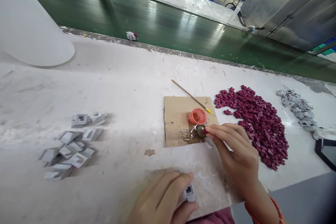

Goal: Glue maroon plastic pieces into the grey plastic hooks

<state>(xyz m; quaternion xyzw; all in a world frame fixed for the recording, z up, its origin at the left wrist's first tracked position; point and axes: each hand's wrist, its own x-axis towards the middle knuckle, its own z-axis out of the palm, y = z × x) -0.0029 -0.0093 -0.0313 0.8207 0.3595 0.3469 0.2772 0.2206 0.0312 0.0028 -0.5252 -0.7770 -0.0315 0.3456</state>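
Note:
My left hand (164,196) rests near the table's front edge, fingers curled round a small grey plastic part (189,193). My right hand (232,150) reaches to a brown cardboard square (175,119), its fingertips pinched on a small dark red piece (204,130) held at a metal bottle cap (201,131) with wet glue around it. An orange plastic cap (197,116) sits just behind the bottle cap. A thin wooden stick (191,97) with a yellow tip lies across the cardboard's far corner.
A heap of dark red pieces (256,122) lies right of the cardboard, with a row of grey parts (298,106) beyond it. Several grey parts (73,143) lie at the left. A green conveyor belt (157,21) runs behind the table; a white roll (28,21) stands far left.

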